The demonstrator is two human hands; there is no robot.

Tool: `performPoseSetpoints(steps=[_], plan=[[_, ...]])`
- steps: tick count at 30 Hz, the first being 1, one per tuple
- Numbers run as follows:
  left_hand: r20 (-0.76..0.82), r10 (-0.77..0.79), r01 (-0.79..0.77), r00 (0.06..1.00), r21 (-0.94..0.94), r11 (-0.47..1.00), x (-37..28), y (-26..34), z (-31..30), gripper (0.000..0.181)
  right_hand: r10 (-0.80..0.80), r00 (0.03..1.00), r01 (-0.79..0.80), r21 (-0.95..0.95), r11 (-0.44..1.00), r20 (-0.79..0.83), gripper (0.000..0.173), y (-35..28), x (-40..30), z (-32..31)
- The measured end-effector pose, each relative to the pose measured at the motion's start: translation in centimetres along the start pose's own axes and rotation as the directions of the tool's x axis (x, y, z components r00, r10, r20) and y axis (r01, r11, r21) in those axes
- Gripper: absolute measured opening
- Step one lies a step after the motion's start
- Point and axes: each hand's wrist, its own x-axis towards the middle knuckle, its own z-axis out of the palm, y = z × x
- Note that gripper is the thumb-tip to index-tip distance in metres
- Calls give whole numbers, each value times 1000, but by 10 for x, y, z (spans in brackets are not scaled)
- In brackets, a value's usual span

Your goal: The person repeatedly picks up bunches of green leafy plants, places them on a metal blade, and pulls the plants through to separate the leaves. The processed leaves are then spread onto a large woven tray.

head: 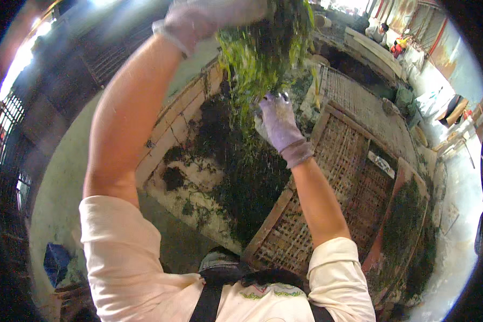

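Observation:
In a pale glove, my left hand is raised at the top of the view, blurred, against the upper part of a large bunch of wet green leafy plants. The bunch hangs down and drips. Below it my right hand, in a lavender glove with a darker cuff, touches the lower leaves; its fingertips are partly lost among them, and I cannot tell whether they grip. Beneath both hands lies a heap of dark plant matter in a tiled basin with a pale, dirt-stained surface.
A wood-framed woven lattice panel lies right of the basin, with another woven mat beyond. A mossy round-edged object stands at the right. A person is at the far upper right. A blue item lies lower left.

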Motion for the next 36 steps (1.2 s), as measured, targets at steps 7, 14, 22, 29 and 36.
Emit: performPoseSetpoints(steps=[7, 14, 22, 29, 36], plan=[[263, -186, 58, 947, 429, 901, 30, -100, -46, 15, -158, 938, 317, -578, 752, 308, 61, -9, -70, 57], [-52, -258, 256, 965, -47, 966, 29, -97, -29, 17, -276, 858, 339, -74, 938, 433, 39, -8, -55, -69], [-15, -635, 485, 772, -632, 604, 25, -18, 38, 17, -18, 987, -159, 967, -199, 159, 50, -60, -22, -70], [676, -218, 705, 704, -702, 98, -56, 94, 138, 45, 183, 932, -357, 878, 319, 313, 34, -101, -25, -81], [220, -460, 191, 860, -975, -109, -76, 135, 74, 48, 302, 906, -374, 896, 241, 297, 25, -5, -23, -11]])
